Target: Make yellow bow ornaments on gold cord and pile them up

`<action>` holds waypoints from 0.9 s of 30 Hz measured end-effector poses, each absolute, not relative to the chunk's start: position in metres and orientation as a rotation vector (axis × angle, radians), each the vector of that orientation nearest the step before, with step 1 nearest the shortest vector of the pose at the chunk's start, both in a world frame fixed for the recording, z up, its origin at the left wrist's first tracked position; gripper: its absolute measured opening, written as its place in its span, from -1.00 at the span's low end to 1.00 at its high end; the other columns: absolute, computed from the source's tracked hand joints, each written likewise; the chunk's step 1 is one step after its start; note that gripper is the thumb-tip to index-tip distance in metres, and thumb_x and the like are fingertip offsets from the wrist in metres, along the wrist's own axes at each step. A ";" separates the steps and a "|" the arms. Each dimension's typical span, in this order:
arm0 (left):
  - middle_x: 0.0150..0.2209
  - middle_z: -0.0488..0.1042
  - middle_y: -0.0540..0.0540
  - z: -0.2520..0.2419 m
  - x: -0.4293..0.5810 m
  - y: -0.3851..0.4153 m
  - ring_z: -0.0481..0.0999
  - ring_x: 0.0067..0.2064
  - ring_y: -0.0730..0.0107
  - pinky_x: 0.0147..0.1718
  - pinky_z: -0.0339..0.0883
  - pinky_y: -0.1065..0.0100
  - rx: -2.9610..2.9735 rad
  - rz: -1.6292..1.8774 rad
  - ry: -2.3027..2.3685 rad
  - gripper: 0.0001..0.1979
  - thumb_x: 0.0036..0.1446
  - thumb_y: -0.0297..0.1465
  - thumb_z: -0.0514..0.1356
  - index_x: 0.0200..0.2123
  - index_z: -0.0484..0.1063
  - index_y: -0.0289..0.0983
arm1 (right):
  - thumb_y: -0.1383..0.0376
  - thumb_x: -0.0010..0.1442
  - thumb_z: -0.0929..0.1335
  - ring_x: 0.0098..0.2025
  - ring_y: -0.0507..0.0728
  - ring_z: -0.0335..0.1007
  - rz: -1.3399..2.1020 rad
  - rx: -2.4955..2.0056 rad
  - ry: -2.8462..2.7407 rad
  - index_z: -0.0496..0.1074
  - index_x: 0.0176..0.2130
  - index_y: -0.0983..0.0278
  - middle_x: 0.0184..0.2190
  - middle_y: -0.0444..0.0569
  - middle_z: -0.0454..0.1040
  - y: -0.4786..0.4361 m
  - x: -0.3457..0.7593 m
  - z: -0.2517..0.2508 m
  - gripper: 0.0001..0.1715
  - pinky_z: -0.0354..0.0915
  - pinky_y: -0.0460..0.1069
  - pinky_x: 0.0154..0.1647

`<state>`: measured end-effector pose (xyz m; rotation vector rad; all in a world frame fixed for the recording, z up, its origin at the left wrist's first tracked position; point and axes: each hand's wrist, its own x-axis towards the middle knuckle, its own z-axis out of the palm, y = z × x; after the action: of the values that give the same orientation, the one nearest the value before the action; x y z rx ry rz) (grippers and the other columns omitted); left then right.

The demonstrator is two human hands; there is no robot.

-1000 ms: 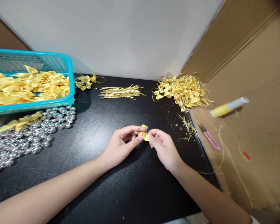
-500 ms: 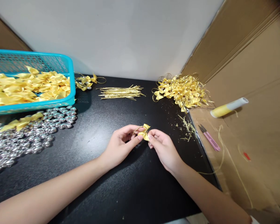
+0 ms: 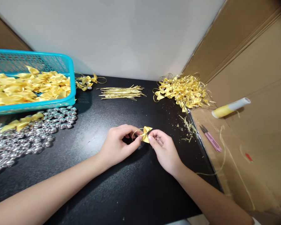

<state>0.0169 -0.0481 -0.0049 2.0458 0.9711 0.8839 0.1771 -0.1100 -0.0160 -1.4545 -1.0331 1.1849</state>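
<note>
A small yellow ribbon bow with a thin gold loop is held above the black table. My left hand pinches its left side between thumb and fingertips, and the gold loop curves between those fingers. At the bow's right edge is my right hand, its thumb and forefinger pressed together there; what exactly lies between the fingertips is partly hidden. Beyond the hands lies a bundle of gold twist ties. A heap of yellow bows with gold loops sits at the far right.
A turquoise basket of yellow bows stands at the left, with many silver beads before it. A few looped bows lie beside it. Clippings, pink thread snips and a yellow-and-white tube are at the right.
The bow has turned slightly and its loops look more spread. My right fingers have shifted a little at its right edge. My left hand still holds it in nearly the same place.
</note>
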 end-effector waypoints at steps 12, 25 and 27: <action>-0.52 0.52 -0.07 -0.005 0.012 -0.040 0.41 -0.49 0.40 -0.46 0.27 0.38 2.639 0.931 0.733 -0.85 0.18 -0.44 0.15 -0.41 0.49 -0.30 | 0.18 0.18 0.32 -0.37 0.08 0.27 1.112 -1.507 -1.150 0.34 -0.40 0.24 -0.42 -0.09 0.36 -0.111 0.180 -0.015 -0.81 0.24 0.00 -0.29; -0.57 0.46 -0.01 -0.006 0.014 -0.043 0.37 -0.51 0.44 -0.49 0.23 0.41 2.546 0.953 0.862 -0.83 0.16 -0.43 0.13 -0.48 0.42 -0.25 | 0.26 0.22 0.31 -0.34 0.08 0.31 0.945 -1.525 -1.208 0.36 -0.38 0.23 -0.39 -0.08 0.37 -0.114 0.176 -0.019 -0.86 0.26 -0.02 -0.31; -0.57 0.45 -0.01 -0.006 0.015 -0.044 0.38 -0.52 0.45 -0.49 0.23 0.42 2.512 0.946 0.883 -0.83 0.16 -0.42 0.12 -0.48 0.42 -0.26 | 0.30 0.21 0.31 -0.30 0.08 0.33 0.876 -1.525 -1.244 0.37 -0.38 0.24 -0.33 -0.05 0.38 -0.114 0.177 -0.018 -0.88 0.26 -0.03 -0.32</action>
<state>0.0145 -0.0438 -0.0059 2.5119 0.8831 0.9462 0.1766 -0.1138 -0.0182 -1.5248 -1.2444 0.8756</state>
